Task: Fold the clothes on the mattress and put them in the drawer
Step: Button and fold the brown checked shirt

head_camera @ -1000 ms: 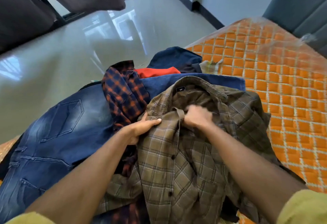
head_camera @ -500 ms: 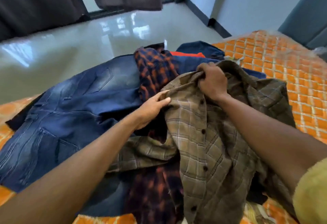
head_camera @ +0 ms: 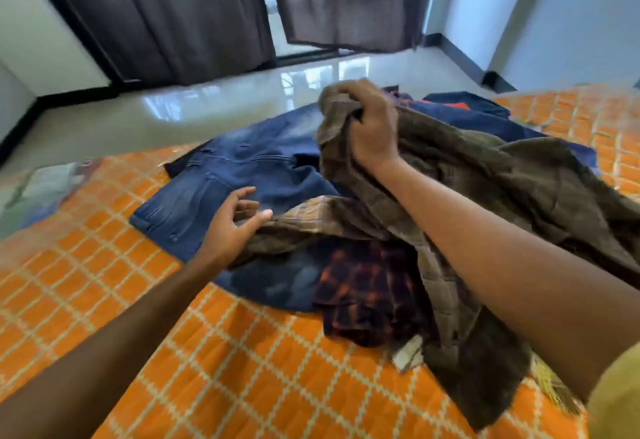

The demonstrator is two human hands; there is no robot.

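Note:
A heap of clothes lies on the orange checked mattress (head_camera: 242,369). My right hand (head_camera: 372,130) grips the collar end of an olive-brown plaid shirt (head_camera: 519,189) and holds it lifted above the heap. My left hand (head_camera: 232,227) hovers with fingers spread beside a lower fold of that shirt, over blue jeans (head_camera: 249,175), and holds nothing. A dark orange-and-navy plaid shirt (head_camera: 367,286) lies under the olive one. More dark blue and red garments (head_camera: 464,106) lie at the far side. No drawer is in view.
A glossy pale floor (head_camera: 173,116) lies beyond the mattress, with dark curtains (head_camera: 173,15) and a glass door behind. A crumpled light cloth (head_camera: 45,189) sits at the mattress's left edge. Blue walls stand at the right.
My right hand has lifted the olive shirt's collar higher and away from me. My left hand let go of the shirt's edge and opened. The camera tilted up, showing more of the room.

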